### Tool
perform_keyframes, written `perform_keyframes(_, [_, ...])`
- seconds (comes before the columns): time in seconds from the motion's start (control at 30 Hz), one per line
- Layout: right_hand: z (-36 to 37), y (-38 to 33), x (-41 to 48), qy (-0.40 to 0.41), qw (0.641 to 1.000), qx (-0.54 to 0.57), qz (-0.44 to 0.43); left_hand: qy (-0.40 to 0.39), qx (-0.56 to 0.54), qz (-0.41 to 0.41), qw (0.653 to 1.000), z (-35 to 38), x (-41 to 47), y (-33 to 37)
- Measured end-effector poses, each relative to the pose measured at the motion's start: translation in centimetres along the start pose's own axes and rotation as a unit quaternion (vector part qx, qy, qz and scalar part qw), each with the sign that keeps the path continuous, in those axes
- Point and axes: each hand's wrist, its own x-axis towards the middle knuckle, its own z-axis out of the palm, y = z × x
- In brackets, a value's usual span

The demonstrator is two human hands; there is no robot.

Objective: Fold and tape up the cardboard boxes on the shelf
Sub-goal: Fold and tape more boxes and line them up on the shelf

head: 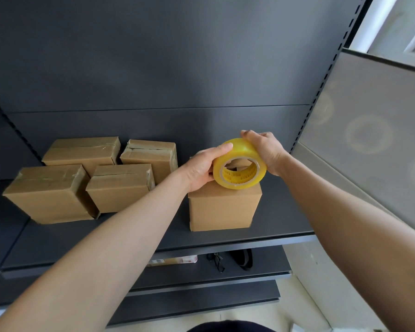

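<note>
Both hands hold a roll of yellow packing tape, which stands on edge on top of a lone cardboard box. The left hand grips the roll from the box's left, thumb laid over the rim and fingers curled in behind. The right hand curves over the roll's top and far side. Whether a free end of tape has been peeled loose cannot be told.

The box stands upright near the front edge of the dark metal shelf. Its top is hidden by the roll and hands, so its flaps cannot be seen, and its visible front shows no tape.

Left of this box, four cardboard boxes sit in a close cluster, two behind and two in front, each folded shut with a clear strip along its top seam. Those look finished. By that count, the task seems mostly done, and this box is likely the last one to tape.

Below the box, a lower shelf holds a small printed carton and a black strap.
</note>
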Motion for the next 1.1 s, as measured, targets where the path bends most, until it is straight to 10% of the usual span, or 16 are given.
perform_keyframes(0.87, [1.2, -1.1, -0.3, -0.007, 0.998, -0.062, -0.013, 0.074, 0.039, -0.054, 0.995, -0.5, -0.8, 2.8])
perform_keyframes(1.1, [0.6, -0.4, -0.1, 0.02, 0.999, -0.036, 0.012, 0.154, 0.239, -0.022, 0.959, -1.3, -0.2, 0.3])
